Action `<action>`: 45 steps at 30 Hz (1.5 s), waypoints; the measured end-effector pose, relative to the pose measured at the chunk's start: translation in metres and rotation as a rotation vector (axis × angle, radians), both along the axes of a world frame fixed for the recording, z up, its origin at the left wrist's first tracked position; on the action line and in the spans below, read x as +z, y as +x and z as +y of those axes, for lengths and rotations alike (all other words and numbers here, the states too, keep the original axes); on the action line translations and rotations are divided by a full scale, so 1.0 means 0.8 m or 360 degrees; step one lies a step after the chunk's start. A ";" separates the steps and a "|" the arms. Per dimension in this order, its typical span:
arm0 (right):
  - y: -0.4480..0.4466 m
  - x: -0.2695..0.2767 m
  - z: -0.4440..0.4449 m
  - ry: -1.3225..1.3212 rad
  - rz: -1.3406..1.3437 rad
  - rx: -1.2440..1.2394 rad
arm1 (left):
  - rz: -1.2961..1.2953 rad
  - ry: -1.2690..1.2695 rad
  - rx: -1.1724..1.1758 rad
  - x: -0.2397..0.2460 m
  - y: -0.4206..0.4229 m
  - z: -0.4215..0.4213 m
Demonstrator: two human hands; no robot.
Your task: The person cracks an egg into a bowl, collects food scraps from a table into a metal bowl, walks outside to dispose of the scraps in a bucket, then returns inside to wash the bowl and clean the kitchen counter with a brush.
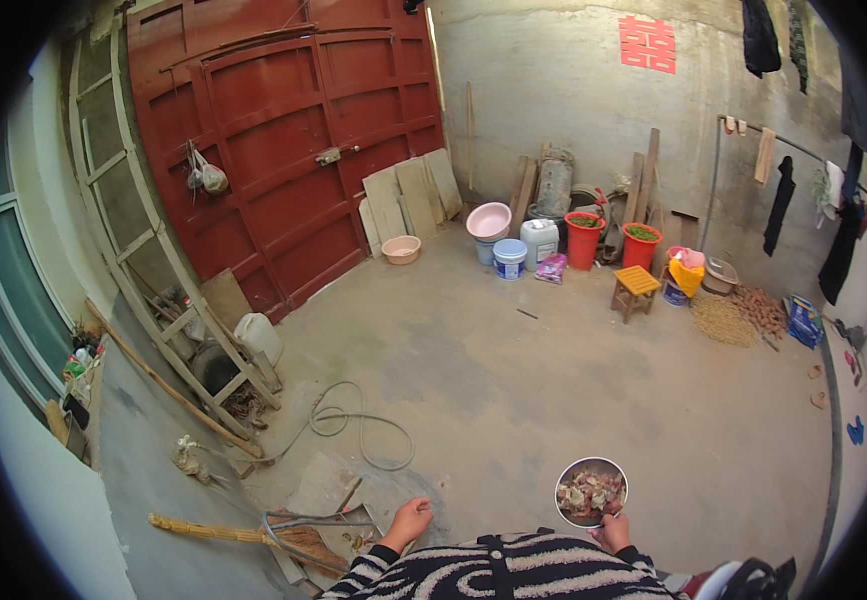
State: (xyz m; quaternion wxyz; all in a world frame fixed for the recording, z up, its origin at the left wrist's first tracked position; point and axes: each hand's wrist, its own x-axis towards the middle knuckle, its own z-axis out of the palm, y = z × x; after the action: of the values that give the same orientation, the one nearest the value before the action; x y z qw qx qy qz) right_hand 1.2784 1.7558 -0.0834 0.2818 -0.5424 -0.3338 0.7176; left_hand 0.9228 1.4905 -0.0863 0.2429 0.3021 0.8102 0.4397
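My right hand (610, 532) grips the near rim of a round metal bowl (559, 511), held out in front of my body on the right. Chunks of what looks like raw meat (591, 491) fill much of it. Off to the left, my left hand (410, 520) hangs in the air with nothing in it, its fingers loosely curled. Below and left of that hand are a metal dustpan (362, 517) with scraps in it and a straw broom (212, 529).
A hose (364, 415) loops over the concrete floor at left, by a leaning wooden ladder (141, 214). Red metal gates (268, 150) stand beyond. Buckets (510, 264), red flowerpots (583, 244) and a wooden stool (636, 282) line the far wall. Brown pods or tubers (757, 311) are heaped at right.
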 end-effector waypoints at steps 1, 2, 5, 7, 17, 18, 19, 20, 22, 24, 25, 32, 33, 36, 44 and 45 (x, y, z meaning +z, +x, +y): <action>-0.023 0.000 0.026 -0.0002 0.0063 -0.0005 | -0.0082 0.0020 0.0041 0.004 -0.011 0.016; -0.045 0.000 0.049 0.0048 0.0066 0.0005 | 0.0003 -0.0014 0.0000 0.009 -0.024 0.028; -0.111 0.010 0.113 -0.0014 0.0119 0.0082 | -0.0133 -0.0024 0.0163 0.012 -0.060 0.061; -0.155 0.013 0.145 -0.0006 0.0077 0.0124 | -0.0081 -0.0048 0.0165 0.005 -0.088 0.078; -0.352 -0.030 0.260 -0.0130 -0.0032 0.0156 | -0.0073 -0.0033 0.0331 -0.037 -0.336 0.189; -0.370 -0.031 0.270 -0.0134 -0.0056 0.0110 | -0.0027 -0.0044 0.0301 -0.029 -0.360 0.203; -0.392 -0.031 0.281 -0.0091 -0.0026 0.0103 | 0.0021 -0.0045 0.0271 -0.021 -0.387 0.216; -0.412 -0.031 0.291 -0.0066 0.0004 0.0074 | 0.0072 -0.0012 0.0235 -0.011 -0.415 0.229; -0.446 -0.032 0.304 -0.0018 0.0082 -0.0014 | 0.0089 -0.0095 0.0188 0.003 -0.464 0.256; -0.475 -0.027 0.322 -0.0038 0.0051 0.0022 | 0.0101 -0.0124 0.0131 0.011 -0.502 0.282; -0.487 -0.023 0.332 -0.0028 0.0111 0.0069 | 0.0108 -0.0126 0.0110 0.014 -0.518 0.297; -0.626 -0.023 0.438 -0.0069 -0.0027 0.0079 | -0.0049 0.0037 0.0126 -0.009 -0.622 0.390; -0.648 -0.027 0.461 -0.0057 -0.0038 0.0139 | 0.0063 -0.0004 0.0153 -0.016 -0.640 0.397; -0.730 -0.035 0.532 -0.0020 -0.0126 0.0137 | 0.0087 -0.0207 0.0352 -0.028 -0.700 0.416; -0.945 -0.010 0.694 0.0048 -0.0035 0.0399 | -0.0240 -0.0030 0.0798 -0.040 -0.823 0.487; -0.970 -0.007 0.709 0.0072 0.0019 0.0430 | -0.0256 -0.0017 0.0794 -0.044 -0.838 0.499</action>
State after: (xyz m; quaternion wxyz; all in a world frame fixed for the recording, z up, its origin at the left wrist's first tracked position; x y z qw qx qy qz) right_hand 0.5020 2.3228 -0.0891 0.1967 -0.4818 -0.4183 0.7445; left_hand 0.2528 1.8896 -0.1214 0.1921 0.0559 0.8400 0.5043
